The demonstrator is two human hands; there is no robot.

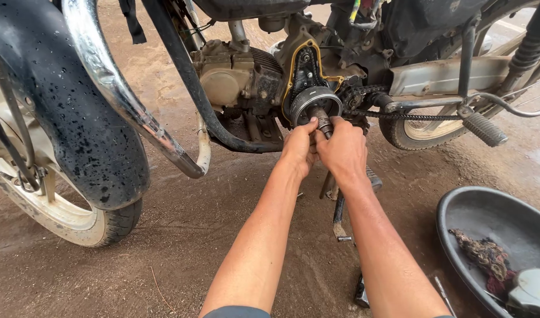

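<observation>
1. Both hands are working at the open side of the motorcycle engine, where the cover is off and a round metal flywheel is showing inside a yellow gasket outline.
2. The left hand is pressing in from the left, its fingers curled narrow around the threaded puller tool that is sticking out of the flywheel's centre.
3. The right hand is closing on the same tool from the other side, fingers wrapped tight around its outer end; the two hands are touching each other.
4. By the look of it, the step in hand is seating or turning this tool by hand at the flywheel hub, with the flywheel itself sitting on the engine, not yet off.
5. The next move is likely calling for a straight, square turn, keeping the tool in line with the shaft so the threads are not crossing.
6. The drive chain is running back just beside the hub, close to the knuckles.
7. A dark metal basin with a rag and parts is lying on the dirt at the right, and a long tool is lying on the ground beneath the hands.
</observation>
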